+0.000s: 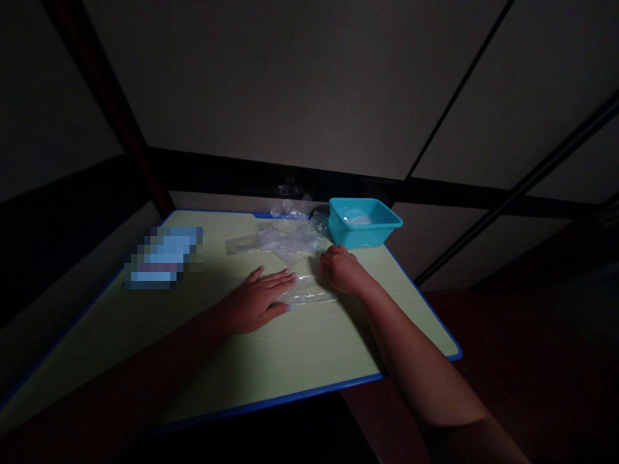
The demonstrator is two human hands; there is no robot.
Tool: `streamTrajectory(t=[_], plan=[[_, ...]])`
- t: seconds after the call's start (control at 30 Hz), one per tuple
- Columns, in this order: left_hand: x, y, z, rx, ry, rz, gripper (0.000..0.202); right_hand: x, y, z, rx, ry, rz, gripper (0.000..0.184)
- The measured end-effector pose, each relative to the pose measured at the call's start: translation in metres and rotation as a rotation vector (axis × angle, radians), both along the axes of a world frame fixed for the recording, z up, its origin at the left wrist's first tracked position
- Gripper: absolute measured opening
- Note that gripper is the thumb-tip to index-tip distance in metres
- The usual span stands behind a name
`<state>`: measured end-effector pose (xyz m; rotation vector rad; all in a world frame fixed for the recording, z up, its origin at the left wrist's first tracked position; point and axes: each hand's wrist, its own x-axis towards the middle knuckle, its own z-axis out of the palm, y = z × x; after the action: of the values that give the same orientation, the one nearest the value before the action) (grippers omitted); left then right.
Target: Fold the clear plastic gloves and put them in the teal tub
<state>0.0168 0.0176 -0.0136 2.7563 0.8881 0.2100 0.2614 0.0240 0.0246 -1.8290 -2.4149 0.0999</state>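
Note:
A clear plastic bag (312,293) lies flat on the light table in front of me. My left hand (261,298) rests on its left part, palm down with the fingers stretched out. At the bag's right end is my right hand (338,267), its fingers curled closed; what they hold, if anything, is hidden. Just beyond my hands, more clear plastic bags (285,240) form a loose, crumpled pile. A turquoise plastic basket (360,236) stands behind my right hand, with something whitish and clear inside.
The table (232,367) has a blue edge all round. On its left side lies a blurred-out bluish rectangular object (167,258). Dark-framed panels (280,84) rise behind the table, close to its back edge. Reddish floor (507,361) shows at the right.

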Motion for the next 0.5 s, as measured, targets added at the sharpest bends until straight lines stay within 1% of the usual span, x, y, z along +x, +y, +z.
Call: streamTrajectory(t=[0.07,0.1,0.17,0.23,0.3,0.37,0.4,0.5], plan=[[0.0,0.0,0.0,0.0,-0.001,-0.001,0.05,0.0,0.0,0.0,0.068,0.112,-0.053,0.024],[0.0,0.0,0.0,0.0,-0.002,-0.002,0.05,-0.001,0.001,0.0,0.095,0.204,-0.042,0.026],[0.0,0.0,-0.001,0.003,-0.003,-0.003,0.05,-0.003,0.001,-0.002,0.096,0.441,0.042,0.027],[-0.001,0.0,-0.002,0.008,-0.005,-0.002,0.05,-0.008,0.001,-0.004,0.015,0.675,0.148,0.023],[-0.001,0.001,-0.004,0.01,-0.001,-0.003,0.051,-0.013,0.001,-0.008,-0.091,0.834,0.202,0.019],[-0.001,0.001,-0.004,0.007,0.006,-0.003,0.051,-0.018,0.001,-0.013,-0.155,0.879,0.181,0.019],[-0.001,0.001,-0.004,0.006,0.01,-0.003,0.051,-0.019,0.001,-0.015,-0.159,0.847,0.146,0.019],[0.0,0.001,-0.003,0.007,0.015,0.003,0.05,-0.02,0.003,-0.021,-0.115,0.653,0.02,0.022]])
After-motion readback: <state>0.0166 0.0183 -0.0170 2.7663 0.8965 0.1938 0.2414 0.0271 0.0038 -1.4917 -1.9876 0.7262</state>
